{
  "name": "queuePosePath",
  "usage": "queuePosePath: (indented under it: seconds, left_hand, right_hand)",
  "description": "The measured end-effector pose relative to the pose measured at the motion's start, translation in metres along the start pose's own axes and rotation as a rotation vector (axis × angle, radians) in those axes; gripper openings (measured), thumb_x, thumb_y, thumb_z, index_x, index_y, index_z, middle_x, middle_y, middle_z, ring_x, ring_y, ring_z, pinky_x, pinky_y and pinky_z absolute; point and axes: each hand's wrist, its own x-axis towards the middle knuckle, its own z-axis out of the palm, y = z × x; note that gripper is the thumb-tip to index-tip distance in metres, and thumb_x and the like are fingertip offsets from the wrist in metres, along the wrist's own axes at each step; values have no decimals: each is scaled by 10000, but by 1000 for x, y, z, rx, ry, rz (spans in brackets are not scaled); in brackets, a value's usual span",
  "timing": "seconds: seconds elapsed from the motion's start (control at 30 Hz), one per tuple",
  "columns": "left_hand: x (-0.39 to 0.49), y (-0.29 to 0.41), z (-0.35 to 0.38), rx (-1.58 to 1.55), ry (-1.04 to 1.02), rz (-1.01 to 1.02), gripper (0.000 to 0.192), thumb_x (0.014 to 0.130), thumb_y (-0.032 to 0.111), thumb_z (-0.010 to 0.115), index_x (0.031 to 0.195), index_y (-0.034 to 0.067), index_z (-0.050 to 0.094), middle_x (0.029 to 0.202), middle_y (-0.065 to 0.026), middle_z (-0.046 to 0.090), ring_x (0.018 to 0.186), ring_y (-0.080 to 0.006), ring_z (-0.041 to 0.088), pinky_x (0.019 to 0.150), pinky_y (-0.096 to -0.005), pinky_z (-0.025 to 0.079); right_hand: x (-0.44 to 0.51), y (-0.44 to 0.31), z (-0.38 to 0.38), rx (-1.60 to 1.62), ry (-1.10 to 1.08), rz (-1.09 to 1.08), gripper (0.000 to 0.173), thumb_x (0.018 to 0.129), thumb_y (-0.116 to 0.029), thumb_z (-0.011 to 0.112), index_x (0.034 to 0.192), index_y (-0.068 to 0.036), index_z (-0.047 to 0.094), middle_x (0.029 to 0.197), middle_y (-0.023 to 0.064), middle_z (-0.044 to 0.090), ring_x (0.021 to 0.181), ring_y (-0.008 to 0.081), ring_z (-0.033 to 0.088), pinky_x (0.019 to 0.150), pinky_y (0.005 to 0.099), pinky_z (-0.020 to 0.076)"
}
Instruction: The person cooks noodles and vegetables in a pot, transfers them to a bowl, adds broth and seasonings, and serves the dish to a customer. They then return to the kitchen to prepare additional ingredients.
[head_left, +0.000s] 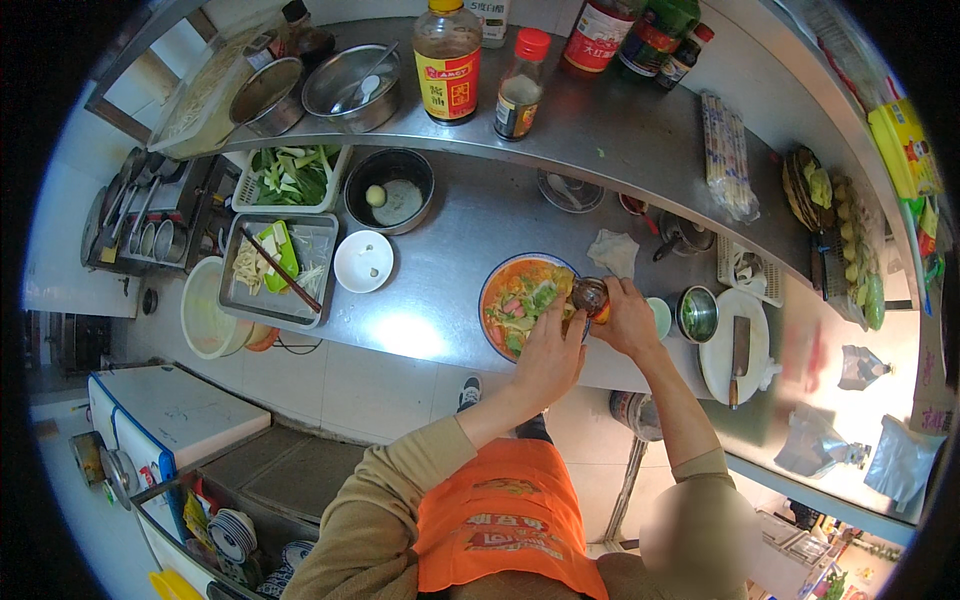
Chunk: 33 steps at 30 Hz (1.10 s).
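Note:
A large blue-rimmed bowl (482, 304) stands near the counter's front edge. It holds orange-red broth with leafy greens and pink sausage-like slices. My right hand (624, 319) grips a small brown glass jar (589, 295) with a red and yellow label, at the bowl's right rim. Over the right part of the bowl reaches my left hand (553, 346), its fingers close to the jar. Whether those fingers touch the jar or hold anything is hidden. A crumpled white cloth (613, 253) lies just behind the jar.
On the left are a metal tray (279, 321) with chopsticks, a white dish (364, 261) and a black pot (390, 190). A cleaver (739, 352) rests on a white board (716, 337) at right, beside a metal cup (697, 315). Sauce bottles (448, 64) line the shelf above.

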Motion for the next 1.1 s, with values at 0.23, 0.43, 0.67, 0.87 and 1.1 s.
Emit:
queuePosePath:
  seconds: [0.23,0.43,0.67,0.87,1.1]
  left_hand:
    - [2,-1,-3,4,-9,-1,519,866,124,640,1319,-65,470,1404,-358,364,1248,-464,456,1052,-487,401]
    - [4,-2,-3,4,-1,1,522,861,120,637,1320,-64,471,1409,-358,359,1247,-466,455,1053,-485,400]
    - [11,1,-1,-2,19,22,511,853,123,636,1310,-50,486,1402,-333,382,1247,-459,461,1045,-479,411]
    - [15,10,16,32,2,40,469,868,144,618,1286,-41,511,1390,-326,401,1230,-448,486,1015,-469,445]
    - [11,29,30,21,-50,101,561,852,169,653,1346,-34,480,1435,-302,373,1254,-440,471,1032,-481,437]
  right_hand:
    - [4,-1,-3,-38,-28,3,718,637,-305,872,1211,-64,514,1075,201,588,983,417,627,819,482,541]
    - [7,-2,-4,-33,-36,16,736,631,-311,873,1225,-68,512,1092,195,589,1005,414,623,836,483,539]
    - [5,5,-1,3,18,52,727,611,-250,861,1226,-67,521,1125,187,588,1027,396,615,841,477,535]
    - [-8,17,-10,1,59,95,693,593,-208,846,1194,-68,530,1114,169,589,1011,386,613,833,461,537]
    - [-39,35,-16,1,95,136,681,583,-184,820,1184,-46,531,1077,159,591,992,379,616,810,454,543]
